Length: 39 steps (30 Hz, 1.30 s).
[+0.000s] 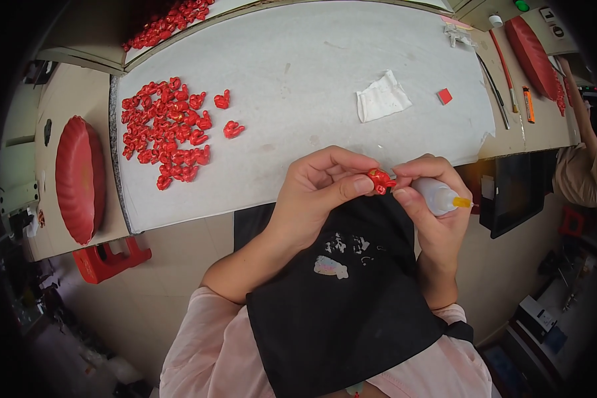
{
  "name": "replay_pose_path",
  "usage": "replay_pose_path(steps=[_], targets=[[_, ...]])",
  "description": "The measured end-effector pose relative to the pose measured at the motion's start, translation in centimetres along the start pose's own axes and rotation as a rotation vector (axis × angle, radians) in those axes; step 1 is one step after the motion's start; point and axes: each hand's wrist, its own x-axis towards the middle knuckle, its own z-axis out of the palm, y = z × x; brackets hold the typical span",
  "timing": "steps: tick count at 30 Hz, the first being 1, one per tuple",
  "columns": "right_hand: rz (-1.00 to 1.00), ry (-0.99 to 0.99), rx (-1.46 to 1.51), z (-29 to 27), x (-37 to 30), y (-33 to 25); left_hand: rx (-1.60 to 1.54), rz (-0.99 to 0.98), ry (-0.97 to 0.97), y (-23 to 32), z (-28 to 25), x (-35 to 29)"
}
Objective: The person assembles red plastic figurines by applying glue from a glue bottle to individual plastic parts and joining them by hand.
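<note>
Above my lap, just off the table's near edge, my left hand [312,192] pinches a small red figurine [380,179] with gold marks between thumb and fingertips. My right hand [438,219] has a translucent squeeze bottle [435,195] tucked in it, its yellow nozzle pointing right, away from the figurine. The right thumb and forefinger close at the figurine's right end; whether they hold a separate small piece there, I cannot tell. Many similar red figurines [169,129] lie clustered on the left of the white-covered table [272,99], two of them slightly apart.
A white folded cloth [383,97] and a small red square block [444,97] lie on the table's right half. Farther right are a brush [504,73], an orange tube [529,105] and a red tray [532,58]. Another red fluted tray [79,179] stands left; more figurines [169,25] lie behind.
</note>
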Motion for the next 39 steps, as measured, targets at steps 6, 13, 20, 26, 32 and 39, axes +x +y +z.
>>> replay_pose_path(steps=[6, 13, 20, 26, 32, 39], targets=[[-0.104, 0.023, -0.109, 0.1, 0.3, 0.2, 0.557, 0.412, 0.078, -0.3, 0.2, -0.3], [-0.251, -0.008, -0.21, 0.2, 0.6, 0.8, 0.696, 0.533, 0.07, -0.3, 0.3, -0.2], [-0.218, -0.012, -0.194, 0.1, 0.7, 1.1, 0.891, 0.595, 0.023, -0.1, 0.1, -0.1], [-0.215, -0.002, -0.184, 0.3, 0.5, 1.3, 0.938, 0.67, 0.084, -0.4, 0.4, 0.0], [-0.226, 0.007, -0.206, 0.2, 0.4, 1.2, 0.937, 0.682, 0.096, -0.6, 0.5, 0.0], [-0.228, -0.01, -0.214, 0.4, 0.6, 1.0, 0.946, 0.714, 0.094, -0.4, 0.3, 0.1]])
